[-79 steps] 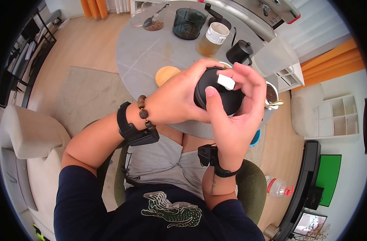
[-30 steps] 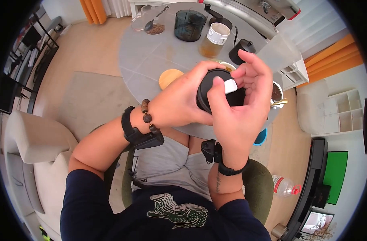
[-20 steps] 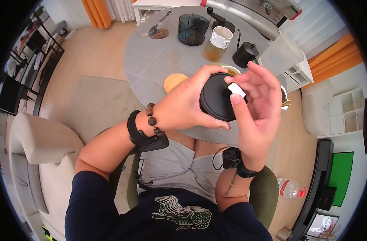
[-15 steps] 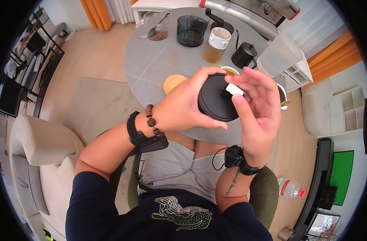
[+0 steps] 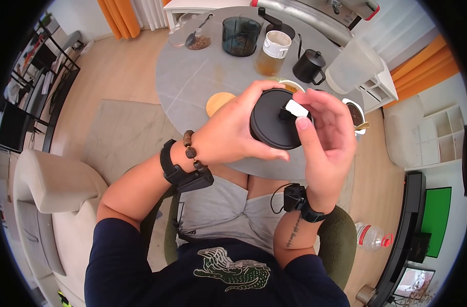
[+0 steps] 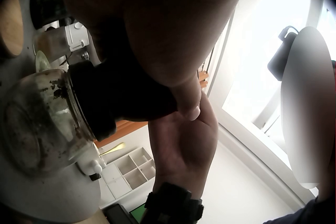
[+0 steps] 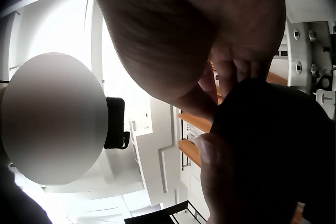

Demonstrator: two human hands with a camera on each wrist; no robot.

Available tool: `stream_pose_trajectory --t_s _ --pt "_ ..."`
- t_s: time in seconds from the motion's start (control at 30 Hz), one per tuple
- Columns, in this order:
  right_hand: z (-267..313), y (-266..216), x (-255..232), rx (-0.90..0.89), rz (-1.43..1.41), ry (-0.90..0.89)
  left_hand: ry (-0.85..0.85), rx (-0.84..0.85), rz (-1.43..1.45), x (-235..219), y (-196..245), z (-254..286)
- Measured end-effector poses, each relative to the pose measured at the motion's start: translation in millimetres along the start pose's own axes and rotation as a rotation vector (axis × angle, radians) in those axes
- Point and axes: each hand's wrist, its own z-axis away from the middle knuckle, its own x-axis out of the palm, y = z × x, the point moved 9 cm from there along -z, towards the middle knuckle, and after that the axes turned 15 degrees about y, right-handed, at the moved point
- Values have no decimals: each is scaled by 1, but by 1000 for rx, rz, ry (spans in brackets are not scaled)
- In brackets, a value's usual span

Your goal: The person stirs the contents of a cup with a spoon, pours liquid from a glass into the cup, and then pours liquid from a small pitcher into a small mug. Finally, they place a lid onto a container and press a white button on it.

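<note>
My left hand (image 5: 243, 123) grips the round black body of what looks like a hand coffee grinder (image 5: 271, 123), held over my lap at the table's near edge. A small white knob (image 5: 297, 108) stands on a short black stub off the middle of its flat top. My right hand (image 5: 330, 133) pinches this knob between thumb and fingertips, palm turned inward. In the left wrist view, a clear glass jar (image 6: 31, 129) with dark bits inside sits below the black collar (image 6: 89, 98). The right wrist view shows the black body (image 7: 273, 140) only as a dark shape.
On the grey round table (image 5: 187, 82) stand a dark translucent container (image 5: 241, 38), a white-rimmed jar (image 5: 275, 46) with amber contents, a black kettle (image 5: 310, 66), and a black crank piece (image 5: 274, 23). A wooden disc (image 5: 219, 104) lies left; a cup with a gold spoon (image 5: 356, 115) sits right.
The right hand has shifted rightward and its thumb has drawn back from the black top, uncovering more of it. The white knob sits at a different angle. The left hand keeps its grip.
</note>
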Motion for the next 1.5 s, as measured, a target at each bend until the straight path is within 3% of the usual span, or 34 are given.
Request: stream_pose_trajectory --t_s 0.2,0.27,0.6,0.77,1.0,1.17,1.27,1.33,1.5 --pt "-2 0 4 60 54 -93 -4 12 -17 0 -2 0" --pt "0 4 7 162 -84 -70 -5 0 -15 0 -3 -1" --pt "-6 8 15 221 -132 -121 0 6 -50 -1 2 -1" --pt "-4 2 -4 69 169 168 16 51 -56 -1 4 -2" --pt "8 -31 7 -199 469 276 19 -3 -33 -2 1 -4" --pt "15 -36 20 -315 564 267 12 -30 -2 -2 0 -2" --pt "13 -39 33 -368 615 175 10 -52 10 -2 -4 -1" --pt "7 -31 35 -285 545 108 45 84 -27 -4 3 -1" --pt "-1 -14 35 -184 396 -29 35 44 1 -1 -6 -1"
